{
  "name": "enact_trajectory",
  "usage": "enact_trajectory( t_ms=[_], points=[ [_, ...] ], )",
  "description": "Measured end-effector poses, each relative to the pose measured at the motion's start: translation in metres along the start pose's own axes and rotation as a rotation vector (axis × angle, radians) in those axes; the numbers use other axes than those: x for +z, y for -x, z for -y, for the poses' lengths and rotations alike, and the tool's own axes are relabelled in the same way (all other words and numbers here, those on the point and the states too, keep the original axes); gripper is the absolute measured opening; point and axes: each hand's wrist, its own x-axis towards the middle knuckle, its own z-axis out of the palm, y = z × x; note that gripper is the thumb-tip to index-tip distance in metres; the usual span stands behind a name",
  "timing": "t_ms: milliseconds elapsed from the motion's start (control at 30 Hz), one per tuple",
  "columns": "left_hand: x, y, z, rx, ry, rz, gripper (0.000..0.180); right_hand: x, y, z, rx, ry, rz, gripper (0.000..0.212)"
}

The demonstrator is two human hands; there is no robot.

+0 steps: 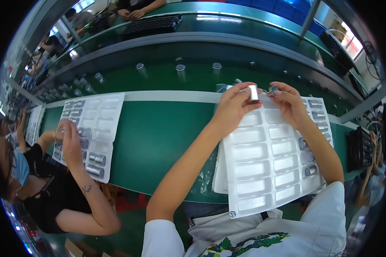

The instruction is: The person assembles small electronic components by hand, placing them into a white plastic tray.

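Note:
My left hand pinches a shiny silver cylinder, held upright over the far edge of a white plastic tray. Close by on the right, my right hand has its fingertips closed on a small dark metallic part, too small to name exactly. A gap separates the cylinder from this part. The tray has rows of rectangular pockets, and those in its left and middle columns look bare. Silver cylinders lie in pockets along the right side, partly hidden by my right forearm.
Several silver cylinders and small dark pieces stand on the green conveyor beyond the pale rail. To the left, a co-worker's hands are over another white tray. Black trays are stacked far right.

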Motion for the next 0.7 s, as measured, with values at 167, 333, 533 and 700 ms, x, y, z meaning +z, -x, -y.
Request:
enact_trajectory(
  t_ms=[167, 333, 533, 700],
  points=[
    [0.000, 0.004, 0.003, 0.070, -0.167, -0.033, 0.032, 0.006, 0.005, -0.006, 0.011, 0.022, 0.000, 0.031],
    [0.000, 0.000, -0.002, -0.036, 0.049, -0.036, 0.033, 0.003, 0.009, -0.009, -0.132, 0.058, 0.081, 0.037],
    [-0.003, 0.002, 0.001, -0.025, -0.185, -0.055, 0.030, 0.006, 0.011, -0.012, -0.243, 0.251, 0.029, 0.037],
    [-0.003, -0.002, -0.002, -0.002, -0.015, 0.001, 0.027, 0.013, 0.017, -0.009, -0.288, 0.409, 0.024, 0.039]
  ],
)
